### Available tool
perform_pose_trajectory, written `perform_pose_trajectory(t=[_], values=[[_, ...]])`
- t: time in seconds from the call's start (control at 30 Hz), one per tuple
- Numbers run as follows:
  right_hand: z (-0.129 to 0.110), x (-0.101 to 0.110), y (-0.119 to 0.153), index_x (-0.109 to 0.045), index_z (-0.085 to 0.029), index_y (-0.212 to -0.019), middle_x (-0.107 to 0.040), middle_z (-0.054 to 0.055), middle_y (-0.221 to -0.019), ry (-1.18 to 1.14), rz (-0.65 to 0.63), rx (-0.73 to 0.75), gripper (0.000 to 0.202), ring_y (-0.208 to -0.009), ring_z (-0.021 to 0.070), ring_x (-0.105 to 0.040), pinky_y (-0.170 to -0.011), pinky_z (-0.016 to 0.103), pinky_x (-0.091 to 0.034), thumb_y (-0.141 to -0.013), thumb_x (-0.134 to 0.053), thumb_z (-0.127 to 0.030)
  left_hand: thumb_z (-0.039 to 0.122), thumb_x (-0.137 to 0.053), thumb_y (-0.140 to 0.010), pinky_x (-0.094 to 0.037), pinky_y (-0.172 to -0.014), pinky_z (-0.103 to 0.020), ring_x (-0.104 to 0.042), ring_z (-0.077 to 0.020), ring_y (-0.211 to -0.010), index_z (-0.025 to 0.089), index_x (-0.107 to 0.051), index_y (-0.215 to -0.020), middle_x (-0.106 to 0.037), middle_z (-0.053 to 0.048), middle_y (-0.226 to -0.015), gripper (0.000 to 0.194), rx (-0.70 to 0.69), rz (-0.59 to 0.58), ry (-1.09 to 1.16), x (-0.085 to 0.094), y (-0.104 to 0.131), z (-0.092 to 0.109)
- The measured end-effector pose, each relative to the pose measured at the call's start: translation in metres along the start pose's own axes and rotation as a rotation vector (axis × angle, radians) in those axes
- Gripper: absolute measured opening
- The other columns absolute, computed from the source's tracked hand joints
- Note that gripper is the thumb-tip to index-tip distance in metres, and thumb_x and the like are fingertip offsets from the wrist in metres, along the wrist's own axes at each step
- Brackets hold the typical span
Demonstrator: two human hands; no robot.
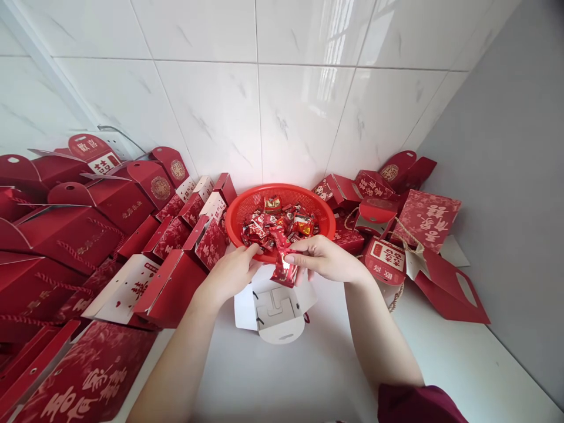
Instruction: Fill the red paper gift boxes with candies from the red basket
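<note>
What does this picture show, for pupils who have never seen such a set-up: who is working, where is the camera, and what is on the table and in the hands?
No machine here: these are a person's two bare hands. The one picture comes from a camera worn on the head, looking forward and down. On the white table sits a red basket of wrapped sweets. Nearer the person is an open box, white inside. Red boxes crowd both sides. The right hand holds a red packet. The left hand is at the basket's near rim; its grip is unclear.
</note>
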State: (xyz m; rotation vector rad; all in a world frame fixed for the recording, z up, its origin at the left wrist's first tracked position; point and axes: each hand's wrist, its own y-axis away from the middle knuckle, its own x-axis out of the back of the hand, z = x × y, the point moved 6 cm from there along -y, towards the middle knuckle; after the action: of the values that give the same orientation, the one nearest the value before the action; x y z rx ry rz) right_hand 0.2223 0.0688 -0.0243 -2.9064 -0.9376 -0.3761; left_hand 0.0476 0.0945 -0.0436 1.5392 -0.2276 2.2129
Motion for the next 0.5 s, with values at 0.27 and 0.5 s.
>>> perform_pose_trajectory(t=[0.27,0.5], values=[[-0.02,0.001,0.007,-0.068,-0.016,-0.081,-0.07,0.007,-0.097,-0.137,-0.004,0.306,0.012,-0.091,0.0168,-0.067,-0.082,0.032,-0.055,-0.09,-0.061,-0.022,0.036,-0.041,-0.095,-0.044,-0.069,-0.03,-0.063,-0.0245,-0.091,0.023,-0.057,-0.103,-0.067,-0.007,-0.1,0.022,-0.018,0.013,-0.028,0.001,0.002,0.0],[-0.027,0.0,0.013,-0.066,-0.017,-0.074,-0.065,0.003,-0.082,0.007,-0.038,0.362,0.019,-0.077,0.0133,-0.061,-0.071,0.027,-0.049,-0.081,-0.054,-0.004,0.04,-0.042,-0.095,-0.043,-0.067,-0.028,-0.062,-0.0226,-0.084,0.022,-0.053,-0.095,-0.066,-0.006,-0.09,0.022,-0.055,0.017,-0.026,-0.002,0.0,-0.002]])
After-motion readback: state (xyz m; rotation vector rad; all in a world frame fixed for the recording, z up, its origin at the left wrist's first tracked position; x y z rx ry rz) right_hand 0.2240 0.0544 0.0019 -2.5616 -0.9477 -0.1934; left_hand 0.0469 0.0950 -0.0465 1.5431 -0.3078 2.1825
